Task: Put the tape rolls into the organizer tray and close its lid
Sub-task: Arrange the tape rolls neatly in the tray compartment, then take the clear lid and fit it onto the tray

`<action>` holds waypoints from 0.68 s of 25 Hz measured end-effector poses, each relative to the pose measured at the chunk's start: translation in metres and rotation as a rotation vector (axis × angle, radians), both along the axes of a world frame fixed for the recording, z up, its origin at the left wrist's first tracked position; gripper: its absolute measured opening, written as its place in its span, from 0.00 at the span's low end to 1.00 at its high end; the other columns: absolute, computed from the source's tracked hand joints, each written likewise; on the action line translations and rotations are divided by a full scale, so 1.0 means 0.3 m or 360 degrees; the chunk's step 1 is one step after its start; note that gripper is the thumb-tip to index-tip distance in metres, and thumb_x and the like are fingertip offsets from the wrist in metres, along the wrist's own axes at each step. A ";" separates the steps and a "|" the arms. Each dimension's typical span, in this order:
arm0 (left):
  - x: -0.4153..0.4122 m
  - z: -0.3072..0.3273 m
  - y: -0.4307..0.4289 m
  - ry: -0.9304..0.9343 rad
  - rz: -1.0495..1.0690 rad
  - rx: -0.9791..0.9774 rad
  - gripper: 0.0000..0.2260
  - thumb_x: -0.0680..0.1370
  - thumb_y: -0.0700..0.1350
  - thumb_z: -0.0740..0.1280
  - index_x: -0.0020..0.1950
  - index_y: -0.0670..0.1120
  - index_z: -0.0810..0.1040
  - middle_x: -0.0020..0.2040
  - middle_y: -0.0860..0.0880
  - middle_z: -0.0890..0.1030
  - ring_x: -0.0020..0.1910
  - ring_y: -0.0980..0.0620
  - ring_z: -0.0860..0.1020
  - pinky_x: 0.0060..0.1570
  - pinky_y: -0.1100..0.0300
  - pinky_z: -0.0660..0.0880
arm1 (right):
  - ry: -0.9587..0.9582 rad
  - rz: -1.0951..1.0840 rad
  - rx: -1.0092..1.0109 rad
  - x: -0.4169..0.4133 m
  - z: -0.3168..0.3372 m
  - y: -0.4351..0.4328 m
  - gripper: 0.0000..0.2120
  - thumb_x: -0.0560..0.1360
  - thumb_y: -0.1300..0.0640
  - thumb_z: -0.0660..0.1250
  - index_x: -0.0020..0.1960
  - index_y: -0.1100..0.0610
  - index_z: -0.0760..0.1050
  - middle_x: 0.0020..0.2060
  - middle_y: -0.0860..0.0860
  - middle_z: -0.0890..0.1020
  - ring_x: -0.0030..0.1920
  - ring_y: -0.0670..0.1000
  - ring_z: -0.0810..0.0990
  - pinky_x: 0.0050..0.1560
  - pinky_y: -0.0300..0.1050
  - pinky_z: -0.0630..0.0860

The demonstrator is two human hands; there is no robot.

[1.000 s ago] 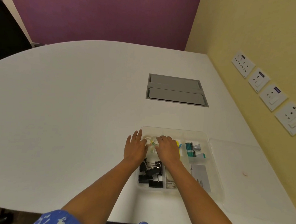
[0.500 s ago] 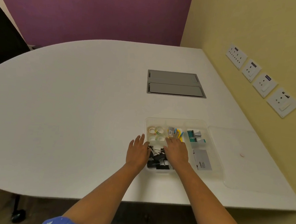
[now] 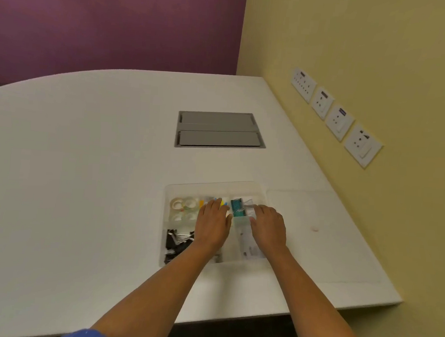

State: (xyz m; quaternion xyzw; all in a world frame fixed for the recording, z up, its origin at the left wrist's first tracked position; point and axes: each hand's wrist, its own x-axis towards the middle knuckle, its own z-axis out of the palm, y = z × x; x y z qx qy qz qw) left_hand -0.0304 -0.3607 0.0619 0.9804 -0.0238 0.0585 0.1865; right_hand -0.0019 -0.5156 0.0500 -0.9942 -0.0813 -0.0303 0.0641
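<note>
A clear plastic organizer tray sits on the white table. Several tape rolls lie in its far left compartment. My left hand hovers palm down over the tray's middle, fingers spread, holding nothing. My right hand is flat over the tray's right side, also holding nothing. The clear lid lies flat on the table to the right of the tray, apart from my right hand.
Black binder clips fill the near left compartment; a teal box and a white card are on the right. A grey cable hatch is set into the table farther back. Wall sockets line the yellow wall right.
Both hands have shifted right over the tray, away from the tape compartment, which is now uncovered. The camera view has also swung right and pulled back.
</note>
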 end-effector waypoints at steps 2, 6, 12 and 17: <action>0.057 0.003 -0.143 0.0011 0.0039 -0.0141 0.16 0.82 0.47 0.55 0.68 0.46 0.71 0.73 0.46 0.67 0.73 0.50 0.63 0.72 0.55 0.58 | 0.0007 -0.0045 -0.0035 0.049 -0.001 -0.133 0.20 0.82 0.51 0.56 0.72 0.56 0.65 0.69 0.52 0.73 0.67 0.53 0.72 0.66 0.45 0.68; 0.140 0.001 -0.431 0.0083 0.0174 -0.0436 0.15 0.81 0.46 0.58 0.68 0.46 0.72 0.71 0.46 0.70 0.71 0.48 0.67 0.70 0.54 0.64 | 0.0047 -0.0172 -0.0064 0.137 -0.009 -0.423 0.21 0.82 0.52 0.55 0.73 0.57 0.63 0.69 0.52 0.72 0.67 0.53 0.71 0.66 0.46 0.68; 0.211 -0.030 -0.692 0.0417 0.0385 -0.0755 0.16 0.81 0.45 0.59 0.68 0.44 0.69 0.71 0.45 0.69 0.69 0.47 0.68 0.67 0.53 0.67 | 0.0240 -0.0410 -0.0053 0.178 -0.037 -0.749 0.23 0.82 0.51 0.56 0.74 0.59 0.60 0.72 0.55 0.68 0.70 0.55 0.68 0.68 0.47 0.68; 0.259 -0.064 -0.764 0.0696 0.0544 -0.0739 0.22 0.81 0.45 0.58 0.74 0.42 0.60 0.74 0.42 0.62 0.73 0.43 0.62 0.70 0.51 0.64 | 0.0293 -0.0471 -0.0017 0.181 -0.079 -0.875 0.23 0.82 0.52 0.56 0.73 0.61 0.61 0.69 0.56 0.70 0.68 0.55 0.70 0.68 0.46 0.69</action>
